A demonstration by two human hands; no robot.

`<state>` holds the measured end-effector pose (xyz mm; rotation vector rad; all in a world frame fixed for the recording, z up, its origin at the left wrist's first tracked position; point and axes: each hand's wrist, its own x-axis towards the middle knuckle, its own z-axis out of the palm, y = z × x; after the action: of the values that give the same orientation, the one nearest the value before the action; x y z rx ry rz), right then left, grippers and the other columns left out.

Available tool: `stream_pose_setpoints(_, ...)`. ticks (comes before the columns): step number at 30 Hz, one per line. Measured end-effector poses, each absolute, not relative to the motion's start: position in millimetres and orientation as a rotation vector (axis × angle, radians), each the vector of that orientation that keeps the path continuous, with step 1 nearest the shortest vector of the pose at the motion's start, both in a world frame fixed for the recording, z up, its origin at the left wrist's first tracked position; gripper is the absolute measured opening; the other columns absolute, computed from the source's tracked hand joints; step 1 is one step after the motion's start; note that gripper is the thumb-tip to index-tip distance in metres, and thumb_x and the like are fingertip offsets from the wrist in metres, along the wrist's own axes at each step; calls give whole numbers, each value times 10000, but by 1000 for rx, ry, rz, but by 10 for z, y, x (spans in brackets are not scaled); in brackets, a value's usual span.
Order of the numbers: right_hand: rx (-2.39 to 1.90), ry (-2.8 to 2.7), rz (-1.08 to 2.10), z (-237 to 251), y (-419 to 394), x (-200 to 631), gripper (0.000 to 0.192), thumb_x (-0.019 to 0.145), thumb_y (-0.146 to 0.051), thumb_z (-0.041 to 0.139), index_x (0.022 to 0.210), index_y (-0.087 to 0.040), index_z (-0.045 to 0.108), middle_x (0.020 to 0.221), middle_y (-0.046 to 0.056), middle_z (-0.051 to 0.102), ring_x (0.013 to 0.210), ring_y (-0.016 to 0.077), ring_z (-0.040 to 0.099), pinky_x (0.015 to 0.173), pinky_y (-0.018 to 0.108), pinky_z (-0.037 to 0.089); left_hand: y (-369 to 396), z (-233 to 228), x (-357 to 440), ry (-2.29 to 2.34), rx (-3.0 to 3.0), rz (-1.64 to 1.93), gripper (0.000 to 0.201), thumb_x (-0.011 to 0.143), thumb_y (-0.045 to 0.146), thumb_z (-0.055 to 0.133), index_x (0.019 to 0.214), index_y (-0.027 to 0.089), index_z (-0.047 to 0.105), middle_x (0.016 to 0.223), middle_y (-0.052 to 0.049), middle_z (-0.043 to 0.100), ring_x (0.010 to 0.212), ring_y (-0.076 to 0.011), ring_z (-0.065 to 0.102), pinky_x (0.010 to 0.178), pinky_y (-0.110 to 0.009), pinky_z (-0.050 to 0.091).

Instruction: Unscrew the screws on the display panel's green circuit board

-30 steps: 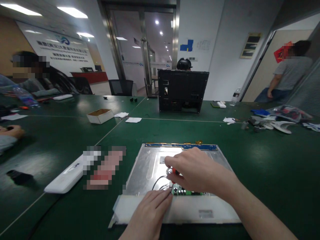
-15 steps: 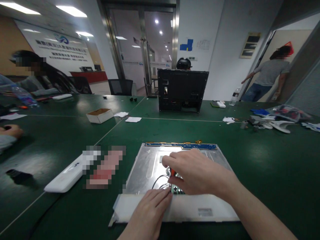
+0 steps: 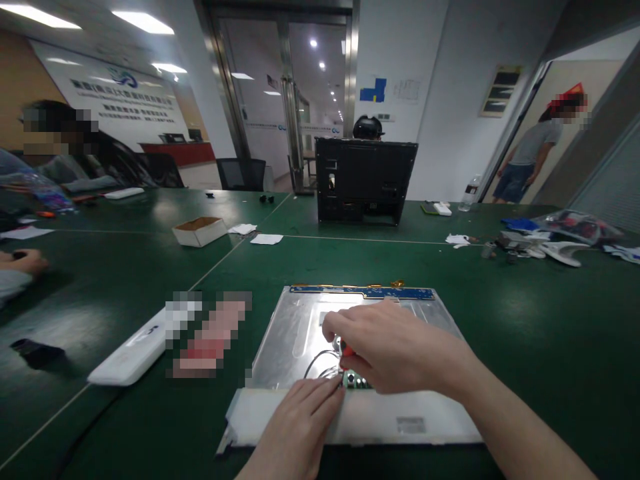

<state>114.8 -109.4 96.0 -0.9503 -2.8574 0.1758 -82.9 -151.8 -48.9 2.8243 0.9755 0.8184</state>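
A dark green table [image 3: 125, 267] fills the view, in an office with glass doors and a wall sign whose writing is too blurred to read. From left: a white slab [image 3: 133, 357], then the metal panel [image 3: 295, 333] lying flat at the near edge. The left hand [image 3: 297, 427] rests open, fingers flat on the panel's white strip [image 3: 370, 417]. The right hand [image 3: 395, 350] pinches a red-handled tool [image 3: 346, 349] above a small green circuit board [image 3: 356, 381]. Behind stands a black casing [image 3: 365, 180].
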Motion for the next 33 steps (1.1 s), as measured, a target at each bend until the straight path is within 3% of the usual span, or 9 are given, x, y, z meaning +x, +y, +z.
stream_pose_setpoints(4,-927,-2864,231,970,-1129,1154,292,833,-151,562,1112,-203,494,958,25,679,742,153,598,537,262,287,-1499,-551,-839,934,2831,867,623,750,3,391,1330,199,506,1181,-96,658,1023,-228,623,859,-377,546)
stream_pose_setpoints(7,-1036,-2849,109,977,-1135,1121,199,854,-266,601,1030,-197,538,899,33,689,727,174,607,519,273,243,-1504,-563,-845,956,2826,850,597,743,-2,389,1288,194,535,1178,-98,658,1032,-229,619,870,-381,541)
stream_pose_setpoints(13,-1238,-2779,-9,971,-1090,1086,265,909,-464,561,900,-202,600,751,20,699,652,161,612,500,283,166,-1511,-588,-855,959,2834,850,566,761,8,393,1269,195,555,1214,-95,642,1055,-237,609,883,-392,539)
stream_pose_setpoints(20,-1152,-2814,-31,939,-1095,1099,133,897,-307,559,957,-188,569,813,39,707,653,158,609,499,284,182,-1509,-568,-846,964,2820,839,522,760,6,398,1208,192,590,1185,-93,655,1035,-228,614,877,-380,540)
stream_pose_setpoints(27,-1014,-2874,133,995,-1125,1138,247,844,-190,546,1086,-188,501,934,40,675,732,165,602,530,282,275,-1520,-519,-835,975,2807,796,563,758,-4,400,1256,195,572,1186,-96,654,1047,-222,611,892,-376,536)
stream_pose_setpoints(33,-1139,-2840,110,1011,-1115,1120,226,854,-332,614,1020,-195,547,891,41,692,712,173,609,531,267,262,-1513,-551,-843,960,2820,865,536,763,-1,395,1226,183,591,1180,-107,653,1054,-232,606,875,-392,546)
